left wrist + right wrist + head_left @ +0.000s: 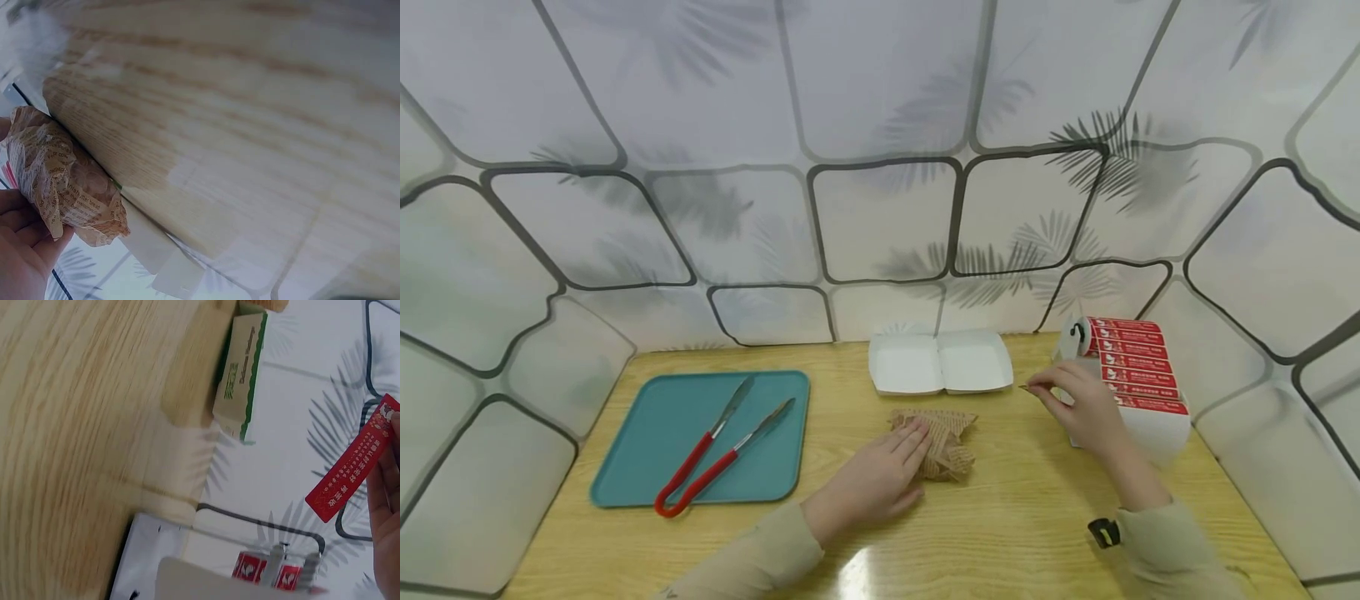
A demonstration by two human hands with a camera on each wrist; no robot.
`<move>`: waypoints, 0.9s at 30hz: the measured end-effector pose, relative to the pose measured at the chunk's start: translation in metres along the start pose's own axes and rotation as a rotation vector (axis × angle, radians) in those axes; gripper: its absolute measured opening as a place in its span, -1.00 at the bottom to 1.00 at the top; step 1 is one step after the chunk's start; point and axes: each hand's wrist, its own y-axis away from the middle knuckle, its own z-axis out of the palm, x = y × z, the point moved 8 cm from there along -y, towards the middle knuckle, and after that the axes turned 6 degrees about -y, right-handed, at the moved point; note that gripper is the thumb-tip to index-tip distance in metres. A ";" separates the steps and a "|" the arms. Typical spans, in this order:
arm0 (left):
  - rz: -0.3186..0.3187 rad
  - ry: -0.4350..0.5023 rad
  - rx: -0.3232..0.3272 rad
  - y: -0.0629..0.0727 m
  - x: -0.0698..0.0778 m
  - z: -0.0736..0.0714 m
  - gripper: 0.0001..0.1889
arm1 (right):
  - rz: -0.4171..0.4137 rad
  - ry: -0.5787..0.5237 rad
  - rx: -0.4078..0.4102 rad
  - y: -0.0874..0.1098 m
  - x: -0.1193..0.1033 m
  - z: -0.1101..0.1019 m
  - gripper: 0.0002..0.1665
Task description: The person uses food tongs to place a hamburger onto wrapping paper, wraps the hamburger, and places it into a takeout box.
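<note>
A crumpled brown paper-wrapped bundle (pixel 947 446), printed with lettering, lies on the table in front of me. Over its left side rests my left hand (pixel 887 471), with extended fingers laid on the paper. In the left wrist view the bundle (pixel 69 181) shows its wrinkled folds beside the fingers. My right hand (pixel 1086 408) is raised beside the label roll, pinching a red sticker (pixel 350 469) with white print by one end. From the head view that sticker is seen nearly edge-on. Behind the bundle stands an open white clamshell box (pixel 910 367), green-edged outside in the right wrist view.
At the right, a roll of red labels (pixel 1138 367) sits on a dispenser, its white backing hanging forward. A teal tray (pixel 632 433) lies at the left with red-handled tongs (pixel 688 467) across it. Patterned curtain walls (pixel 887 217) border the table's back and sides.
</note>
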 end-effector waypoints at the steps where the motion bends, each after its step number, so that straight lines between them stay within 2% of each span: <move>1: 0.001 0.000 0.000 0.000 0.000 0.000 -0.24 | 0.009 -0.008 -0.011 -0.001 0.000 0.004 -0.93; 6: 0.001 0.004 0.002 0.000 0.000 0.000 -0.22 | 0.032 -0.055 -0.039 -0.007 -0.002 0.025 -0.79; 12: -0.001 0.005 0.005 -0.001 0.001 0.000 -0.22 | 0.032 -0.167 -0.051 -0.019 -0.008 0.051 -0.66; 17: -0.007 0.008 0.017 -0.001 0.001 0.001 -0.21 | 0.049 -0.246 -0.101 -0.026 -0.015 0.073 -0.72; 27: -0.002 -0.005 0.032 -0.001 0.001 -0.001 -0.21 | 0.177 -0.345 -0.276 -0.035 -0.022 0.110 -0.77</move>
